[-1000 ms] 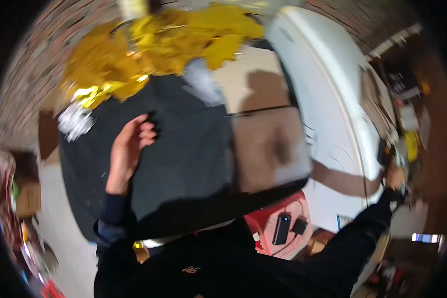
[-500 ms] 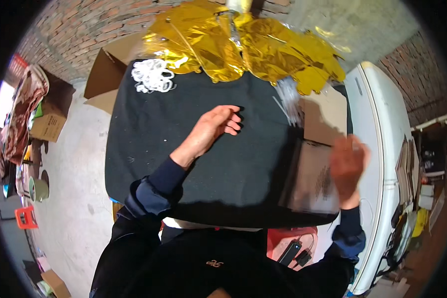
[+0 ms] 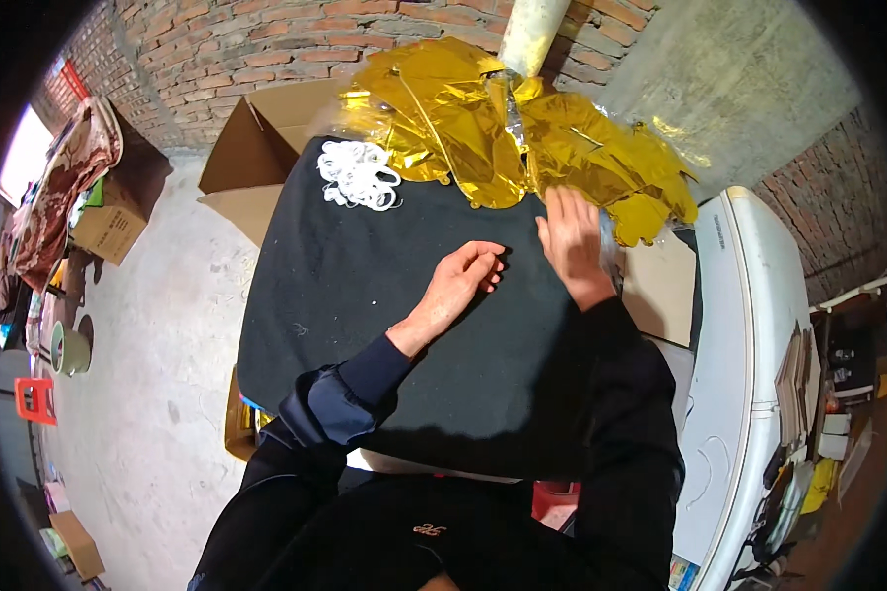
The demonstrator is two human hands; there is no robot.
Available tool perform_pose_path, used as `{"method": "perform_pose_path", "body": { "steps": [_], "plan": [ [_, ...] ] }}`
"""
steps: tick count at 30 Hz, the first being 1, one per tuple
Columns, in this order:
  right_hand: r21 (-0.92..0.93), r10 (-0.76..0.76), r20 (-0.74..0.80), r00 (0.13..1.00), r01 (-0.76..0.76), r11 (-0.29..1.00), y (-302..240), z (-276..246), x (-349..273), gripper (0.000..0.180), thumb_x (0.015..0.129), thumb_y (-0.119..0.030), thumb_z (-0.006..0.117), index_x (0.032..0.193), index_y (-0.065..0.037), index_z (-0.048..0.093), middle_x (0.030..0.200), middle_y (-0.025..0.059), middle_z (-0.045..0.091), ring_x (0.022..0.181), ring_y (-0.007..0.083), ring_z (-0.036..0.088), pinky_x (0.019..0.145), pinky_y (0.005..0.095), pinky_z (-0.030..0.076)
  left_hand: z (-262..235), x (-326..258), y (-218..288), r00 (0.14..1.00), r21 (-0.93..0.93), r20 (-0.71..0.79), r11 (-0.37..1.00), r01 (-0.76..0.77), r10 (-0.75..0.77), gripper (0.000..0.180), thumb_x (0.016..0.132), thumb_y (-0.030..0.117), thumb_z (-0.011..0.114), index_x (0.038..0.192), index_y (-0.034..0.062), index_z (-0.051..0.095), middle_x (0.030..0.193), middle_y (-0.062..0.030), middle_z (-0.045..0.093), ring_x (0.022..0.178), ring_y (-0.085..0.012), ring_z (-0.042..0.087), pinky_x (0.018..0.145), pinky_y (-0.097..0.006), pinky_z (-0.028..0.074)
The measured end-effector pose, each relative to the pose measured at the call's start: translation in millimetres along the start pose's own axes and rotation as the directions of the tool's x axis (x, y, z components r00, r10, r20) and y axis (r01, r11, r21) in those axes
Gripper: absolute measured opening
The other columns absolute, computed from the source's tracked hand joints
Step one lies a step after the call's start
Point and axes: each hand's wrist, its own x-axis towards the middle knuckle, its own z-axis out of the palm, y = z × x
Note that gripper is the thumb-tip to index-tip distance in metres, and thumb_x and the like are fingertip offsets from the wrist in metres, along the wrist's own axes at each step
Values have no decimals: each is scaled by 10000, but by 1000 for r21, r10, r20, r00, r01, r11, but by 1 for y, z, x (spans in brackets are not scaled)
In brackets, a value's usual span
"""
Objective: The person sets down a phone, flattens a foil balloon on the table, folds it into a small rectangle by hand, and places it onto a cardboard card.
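My left hand [image 3: 447, 299] rests above the middle of the black cloth-covered table [image 3: 365, 266]. Its fingers are loosely curled in toward the thumb, and nothing shows in them. Farther to the right, my right hand [image 3: 572, 241] reaches forward with its fingers stretched out and no object in its grip. Its fingertips lie by the lower edge of the gold foil sheets [image 3: 463, 128], with contact unclear. Just beside this hand, a clear plastic bundle [image 3: 609, 241] is mostly covered. At the table's far left lies a heap of white cord loops [image 3: 357, 174].
Flat cardboard [image 3: 658, 286] lies at the table's right side, partly under my right sleeve. A white fridge-like cabinet [image 3: 734, 345] stands close on the right. An open cardboard box [image 3: 251, 148] sits behind the far left corner. A pale pipe [image 3: 534, 34] rises behind the foil.
My right hand has swung from the right edge forward and left to the foil. My left fingers have curled in more. The whole view has shifted, with the table lower in it.
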Motion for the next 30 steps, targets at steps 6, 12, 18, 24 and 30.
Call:
{"method": "perform_pose_path", "body": {
  "steps": [6,12,18,24,30],
  "plan": [
    [-212,108,69,992,-91,973,48,69,-15,312,907,-270,696,1113,-51,612,1123,126,668,1099,292,633,932,427,478,7,0,-2,1000,106,26,994,3,-6,283,1094,199,524,1288,17,621,1062,-24,662,942,-99,606,850,-266,525],
    [-216,77,133,988,-47,975,53,79,-9,144,917,-219,651,912,-75,651,903,112,707,904,297,697,835,436,521,3,-3,-1,1000,164,15,986,15,-17,294,1095,207,528,1300,15,616,1072,-31,657,956,-103,599,866,-272,525],
    [155,322,60,945,-328,932,63,64,5,228,889,-252,728,829,-43,660,734,198,662,698,409,652,655,498,517,0,-1,0,1000,154,22,988,-1,-2,304,1092,214,539,1307,10,612,1087,-38,655,971,-110,603,878,-279,527],
    [260,432,158,888,-459,849,84,48,14,422,855,-361,800,737,-11,598,691,194,592,620,387,580,603,441,456,8,15,12,996,289,83,957,-6,-19,320,1081,217,560,1321,10,604,1104,-23,646,991,-95,596,879,-269,514],
    [575,475,237,848,-516,635,107,61,6,408,933,-391,682,791,-10,650,756,226,643,735,434,634,667,493,474,21,77,24,989,436,97,888,-143,112,372,1006,251,653,1299,22,627,1032,-32,668,921,-129,615,853,-288,514]
  ]
}}
